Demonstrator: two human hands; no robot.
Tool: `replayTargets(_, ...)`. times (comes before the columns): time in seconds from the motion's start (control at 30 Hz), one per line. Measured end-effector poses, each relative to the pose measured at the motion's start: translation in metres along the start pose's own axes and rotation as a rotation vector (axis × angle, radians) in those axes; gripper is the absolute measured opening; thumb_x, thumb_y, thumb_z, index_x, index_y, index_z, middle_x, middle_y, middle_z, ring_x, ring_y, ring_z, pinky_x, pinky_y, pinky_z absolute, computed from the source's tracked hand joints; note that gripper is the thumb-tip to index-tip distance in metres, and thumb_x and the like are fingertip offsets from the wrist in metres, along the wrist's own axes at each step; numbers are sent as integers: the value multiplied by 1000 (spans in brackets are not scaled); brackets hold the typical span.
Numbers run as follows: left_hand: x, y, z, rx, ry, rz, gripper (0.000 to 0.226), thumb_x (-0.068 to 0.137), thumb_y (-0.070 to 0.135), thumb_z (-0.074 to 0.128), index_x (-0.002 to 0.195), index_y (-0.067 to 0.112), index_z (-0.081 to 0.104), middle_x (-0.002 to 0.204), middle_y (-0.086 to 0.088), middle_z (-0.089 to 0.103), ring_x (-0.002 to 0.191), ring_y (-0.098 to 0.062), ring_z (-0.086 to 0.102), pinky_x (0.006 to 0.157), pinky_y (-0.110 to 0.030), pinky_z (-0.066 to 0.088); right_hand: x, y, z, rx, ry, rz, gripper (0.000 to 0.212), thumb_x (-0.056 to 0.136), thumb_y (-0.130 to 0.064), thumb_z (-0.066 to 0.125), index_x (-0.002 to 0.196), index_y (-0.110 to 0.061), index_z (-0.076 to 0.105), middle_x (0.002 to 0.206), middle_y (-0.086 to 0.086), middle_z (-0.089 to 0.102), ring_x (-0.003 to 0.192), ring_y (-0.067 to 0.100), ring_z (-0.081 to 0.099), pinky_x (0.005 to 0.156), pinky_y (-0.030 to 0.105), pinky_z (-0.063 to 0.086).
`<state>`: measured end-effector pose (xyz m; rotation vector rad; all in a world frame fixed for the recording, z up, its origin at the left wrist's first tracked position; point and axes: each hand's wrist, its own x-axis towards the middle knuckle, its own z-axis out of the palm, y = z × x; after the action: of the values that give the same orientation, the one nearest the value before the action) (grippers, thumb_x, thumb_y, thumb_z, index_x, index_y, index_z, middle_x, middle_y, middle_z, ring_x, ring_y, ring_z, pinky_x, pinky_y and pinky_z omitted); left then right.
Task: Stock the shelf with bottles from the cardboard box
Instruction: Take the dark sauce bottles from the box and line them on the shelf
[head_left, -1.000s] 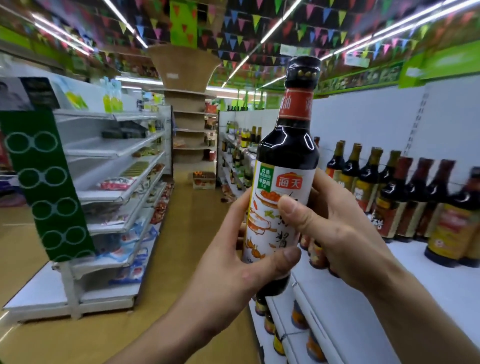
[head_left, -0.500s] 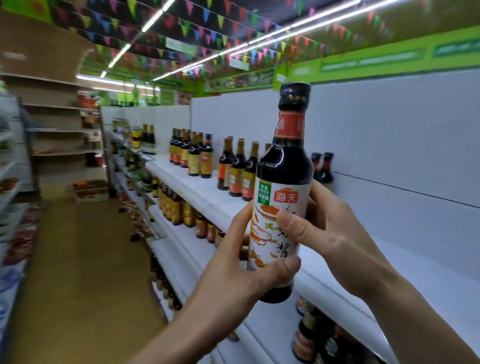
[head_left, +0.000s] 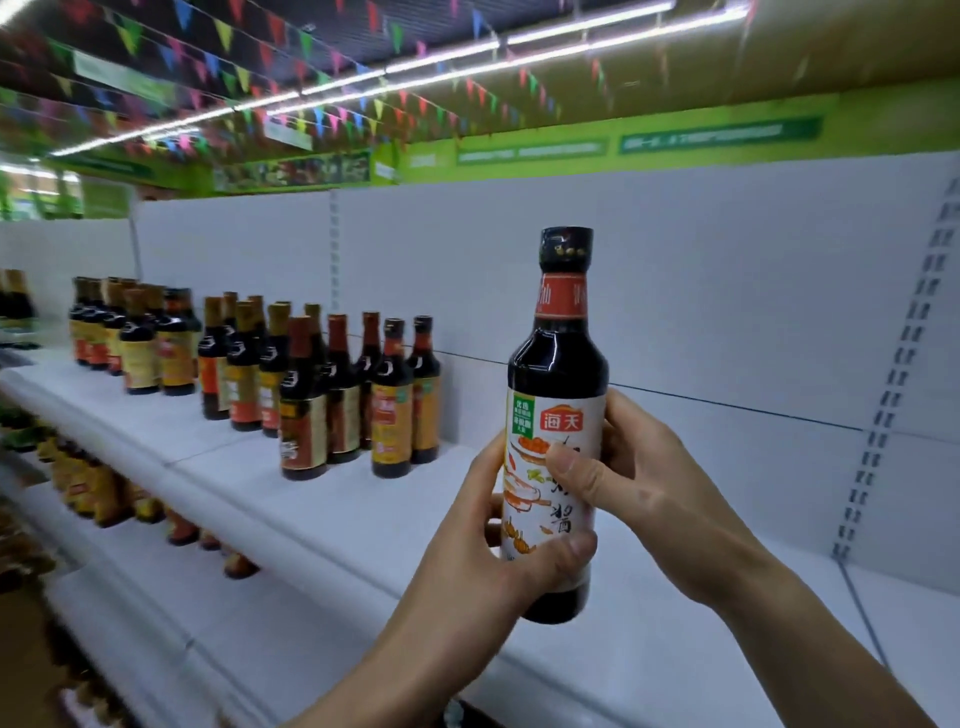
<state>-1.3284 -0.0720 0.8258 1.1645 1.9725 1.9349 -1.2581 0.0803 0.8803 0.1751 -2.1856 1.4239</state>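
I hold a dark sauce bottle (head_left: 558, 374) upright in both hands, in front of the white top shelf (head_left: 649, 649). It has a black cap, a red neck band and a white label with a red logo. My left hand (head_left: 498, 561) wraps the lower part of the label from the left. My right hand (head_left: 654, 499) grips it from the right, thumb across the label. The bottle's base hangs above the shelf's bare right stretch. Several similar dark bottles (head_left: 353, 395) stand in rows on the shelf to the left. The cardboard box is not in view.
The white back panel (head_left: 727, 312) rises behind the shelf, with a slotted upright (head_left: 893, 389) at the right. A lower shelf (head_left: 156, 519) at the left carries more bottles, blurred. Green signs and coloured bunting hang overhead.
My view has swung right, away from the aisle, and now faces the shelf. The bottle stays in both hands and has come closer to the shelf's bare right part.
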Motion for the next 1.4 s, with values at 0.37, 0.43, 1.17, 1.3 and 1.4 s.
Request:
replayTargets(0.37, 48, -26, 88, -78, -164, -48, 72, 81, 35, 84, 131, 67, 43, 114, 15, 73, 105, -5, 69, 84, -32, 59, -24, 40, -83, -103, 127, 104, 47, 86, -39, 71, 130, -29, 58, 120, -5, 74, 115, 19, 71, 97, 46, 59)
replayTargets(0.43, 52, -29, 98, -85, -192, -62, 75, 75, 41, 84, 132, 67, 42, 116, 16, 73, 107, -7, 70, 90, -37, 60, -29, 44, -90, -124, 149, 116, 46, 86, -40, 71, 129, -30, 58, 119, -7, 74, 114, 16, 71, 96, 44, 60)
replayTargets(1.17, 99, -90, 162, -111, -508, -180, 83, 80, 30, 85, 135, 66, 33, 117, 28, 66, 109, -2, 66, 97, -28, 57, -56, 108, -115, -174, 426, 328, 53, 84, -37, 74, 133, -32, 55, 122, -8, 73, 116, 15, 70, 100, 45, 58)
replayTargets(1.3, 103, -93, 176, -125, -513, -189, 84, 81, 27, 85, 136, 64, 33, 119, 23, 68, 112, -10, 68, 101, -35, 57, -58, 116, -123, -173, 463, 346, 51, 84, -37, 74, 131, -30, 55, 120, -7, 74, 115, 16, 70, 99, 45, 58)
replayTargets(1.4, 106, -93, 185, -107, -504, -170, 87, 82, 26, 84, 134, 68, 27, 122, 26, 64, 112, -8, 67, 103, -34, 55, -57, 123, -129, -168, 471, 364, 53, 84, -37, 75, 132, -29, 54, 121, -4, 74, 114, 18, 71, 99, 46, 58)
